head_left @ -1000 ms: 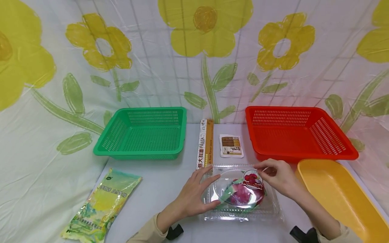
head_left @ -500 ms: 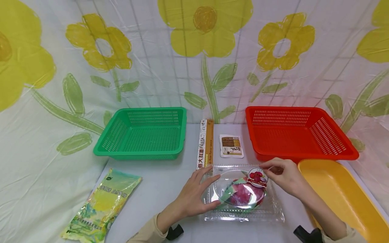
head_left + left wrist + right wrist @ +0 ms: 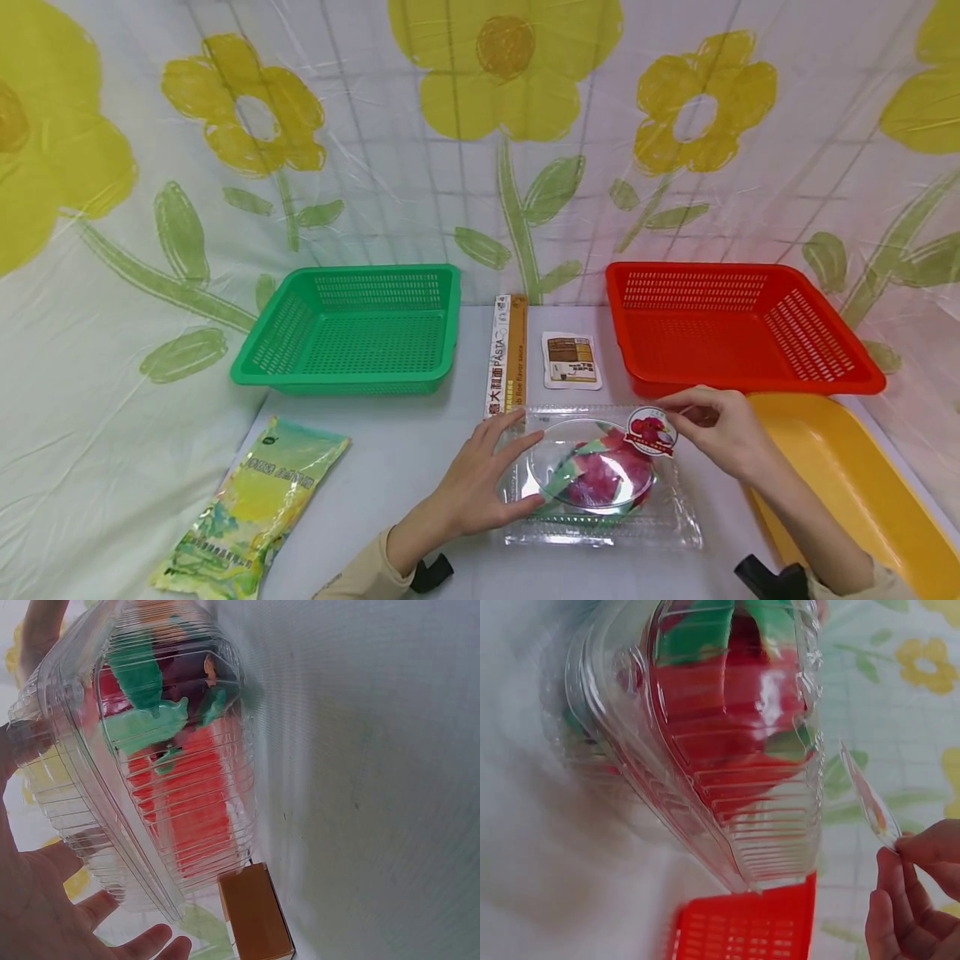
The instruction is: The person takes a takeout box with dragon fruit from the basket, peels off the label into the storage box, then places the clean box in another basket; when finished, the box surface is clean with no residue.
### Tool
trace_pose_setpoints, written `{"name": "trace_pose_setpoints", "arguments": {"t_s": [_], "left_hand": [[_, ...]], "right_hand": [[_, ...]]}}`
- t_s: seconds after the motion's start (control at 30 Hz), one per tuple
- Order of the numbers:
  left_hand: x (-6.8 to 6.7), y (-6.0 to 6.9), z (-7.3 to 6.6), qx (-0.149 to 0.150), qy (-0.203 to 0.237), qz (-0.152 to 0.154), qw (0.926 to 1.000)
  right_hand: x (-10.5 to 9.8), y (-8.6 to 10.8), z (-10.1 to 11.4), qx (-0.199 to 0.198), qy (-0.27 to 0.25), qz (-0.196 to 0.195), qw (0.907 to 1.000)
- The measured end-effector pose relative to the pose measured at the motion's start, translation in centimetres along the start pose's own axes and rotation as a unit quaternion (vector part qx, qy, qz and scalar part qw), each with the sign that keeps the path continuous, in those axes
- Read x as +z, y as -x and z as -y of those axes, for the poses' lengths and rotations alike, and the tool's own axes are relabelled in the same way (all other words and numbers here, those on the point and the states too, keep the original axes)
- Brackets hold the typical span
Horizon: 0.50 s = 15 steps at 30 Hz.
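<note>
A clear plastic clamshell box (image 3: 555,450) with a red-and-green dragon fruit (image 3: 606,473) inside lies in front of me. My left hand (image 3: 480,479) rests on its left side, fingers spread. In the left wrist view, that hand's fingers (image 3: 94,909) reach along the box wall. My right hand (image 3: 712,429) pinches the edge of a round sticker (image 3: 649,431) printed with red fruit, between thumb and fingertips. In the right wrist view the sticker (image 3: 871,799) stands tilted above the lid, with a gap between them.
Behind the box lie a pasta box (image 3: 506,358) and a small white-and-brown packet (image 3: 572,361). A green basket (image 3: 345,386) stands back left, a red basket (image 3: 750,385) back right. A yellow tray (image 3: 840,483) is beside my right arm; a green-yellow bag (image 3: 255,504) lies left.
My right hand has moved to the right with the sticker, which has shifted from over the dragon fruit toward the box's back right corner. My left hand has stayed put.
</note>
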State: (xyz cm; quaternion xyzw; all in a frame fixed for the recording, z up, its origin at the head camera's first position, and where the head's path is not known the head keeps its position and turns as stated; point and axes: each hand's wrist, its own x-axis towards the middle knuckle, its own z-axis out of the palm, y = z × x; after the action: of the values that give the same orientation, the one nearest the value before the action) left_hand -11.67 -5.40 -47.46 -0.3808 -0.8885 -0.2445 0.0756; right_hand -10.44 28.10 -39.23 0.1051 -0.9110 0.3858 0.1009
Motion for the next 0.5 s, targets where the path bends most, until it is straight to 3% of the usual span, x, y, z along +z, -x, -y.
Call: {"name": "trace_pose_setpoints", "arguments": {"t_s": [0.5], "left_hand": [[-0.1,-0.1,0.0,-0.012,0.003,0.015,0.9998]], "right_hand": [[-1.4,0.1,-0.9,0.020,-0.004,-0.008,0.9998]]}}
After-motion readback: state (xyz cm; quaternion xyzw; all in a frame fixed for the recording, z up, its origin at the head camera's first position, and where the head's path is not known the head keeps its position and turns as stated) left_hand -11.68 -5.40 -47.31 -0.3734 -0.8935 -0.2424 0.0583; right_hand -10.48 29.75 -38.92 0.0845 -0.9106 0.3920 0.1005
